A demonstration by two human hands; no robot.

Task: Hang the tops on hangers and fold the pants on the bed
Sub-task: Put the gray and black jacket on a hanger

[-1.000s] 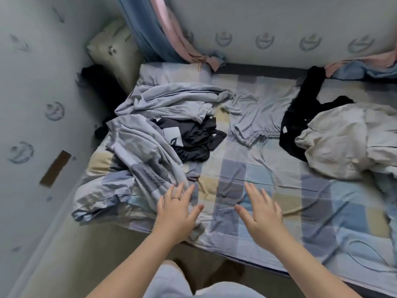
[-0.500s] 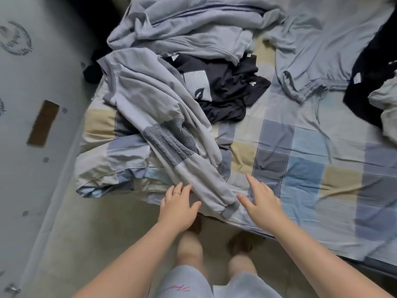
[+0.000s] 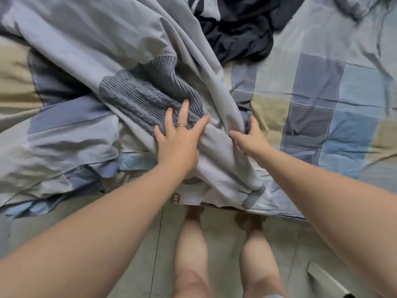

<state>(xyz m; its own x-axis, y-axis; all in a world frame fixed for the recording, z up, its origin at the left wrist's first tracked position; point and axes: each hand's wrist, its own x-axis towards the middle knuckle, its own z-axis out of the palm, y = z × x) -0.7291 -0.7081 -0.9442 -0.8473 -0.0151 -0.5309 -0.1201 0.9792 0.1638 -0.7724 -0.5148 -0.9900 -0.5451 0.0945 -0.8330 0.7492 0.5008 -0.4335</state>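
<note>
Checked bedding [image 3: 318, 87] carries a grey garment [image 3: 129, 39] and a black top [image 3: 236, 33]. The left hand [image 3: 178, 145] presses the grey garment, fingers spread; the right hand [image 3: 250, 138] pinches its fold.

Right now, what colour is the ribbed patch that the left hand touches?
The ribbed patch is dark blue-grey; head view.

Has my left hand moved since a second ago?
Yes. The left hand went forward, past the bed edge, onto the grey top.
</note>
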